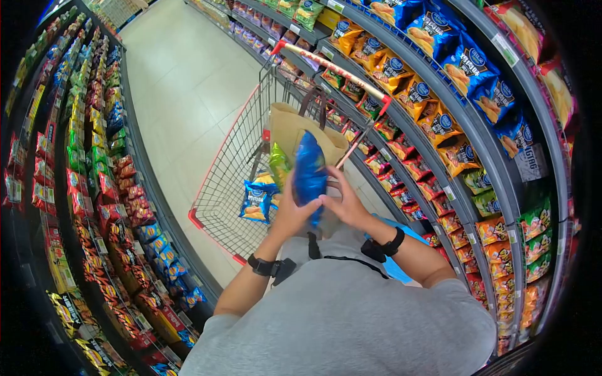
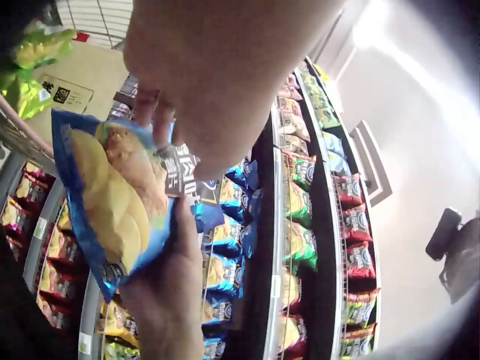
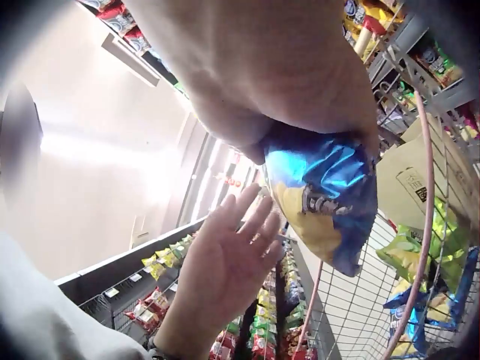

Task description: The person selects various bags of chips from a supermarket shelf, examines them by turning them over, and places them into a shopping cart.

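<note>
Left shelves [image 1: 135, 182] of snacks, then pale floor tiles [image 1: 169, 81] and a wire cart [image 1: 193, 216]. The left hand [image 1: 293, 210] is open beside a blue chip bag [image 1: 310, 166]; the right hand [image 1: 346, 205] grips it. Right shelves [image 1: 439, 197] run off into the dark edge. Some right fingers are hidden.

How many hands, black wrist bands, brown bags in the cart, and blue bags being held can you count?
Hands: 2 (left hand, right hand)
Wrist bands: 2 (left band, right band)
Brown bag: 1
Held blue bag: 1
Total: 6
</note>
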The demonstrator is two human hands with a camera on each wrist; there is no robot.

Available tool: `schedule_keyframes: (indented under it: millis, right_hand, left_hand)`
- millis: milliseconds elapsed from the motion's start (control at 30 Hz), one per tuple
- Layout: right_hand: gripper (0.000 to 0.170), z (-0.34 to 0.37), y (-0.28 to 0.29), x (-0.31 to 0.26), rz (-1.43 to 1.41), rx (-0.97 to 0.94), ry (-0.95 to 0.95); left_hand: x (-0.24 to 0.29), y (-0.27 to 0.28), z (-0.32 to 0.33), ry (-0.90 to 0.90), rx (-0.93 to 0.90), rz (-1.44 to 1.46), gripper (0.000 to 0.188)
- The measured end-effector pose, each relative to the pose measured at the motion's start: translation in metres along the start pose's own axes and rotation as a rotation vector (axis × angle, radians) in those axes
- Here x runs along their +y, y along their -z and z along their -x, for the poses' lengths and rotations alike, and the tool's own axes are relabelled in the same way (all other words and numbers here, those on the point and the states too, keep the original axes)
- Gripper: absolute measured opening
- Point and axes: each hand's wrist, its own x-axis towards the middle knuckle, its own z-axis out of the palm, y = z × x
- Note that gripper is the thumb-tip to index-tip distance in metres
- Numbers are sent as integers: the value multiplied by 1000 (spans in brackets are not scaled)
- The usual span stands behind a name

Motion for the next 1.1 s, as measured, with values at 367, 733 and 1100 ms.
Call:
schedule_keyframes:
  millis: [367, 733, 1100]
  right_hand:
    - [70, -51, -17, -9, -175, 37, 143]
    - [28, -59, -4, -34, -33, -43, 1]
    - [58, -37, -4, -6, -398, -171, -526]
  left_hand:
    - [8, 68, 15, 314, 29, 55, 66]
    - [-39, 83, 21, 345, -185, -26, 84]
    - [-29, 52, -8, 521, 87, 424, 64]
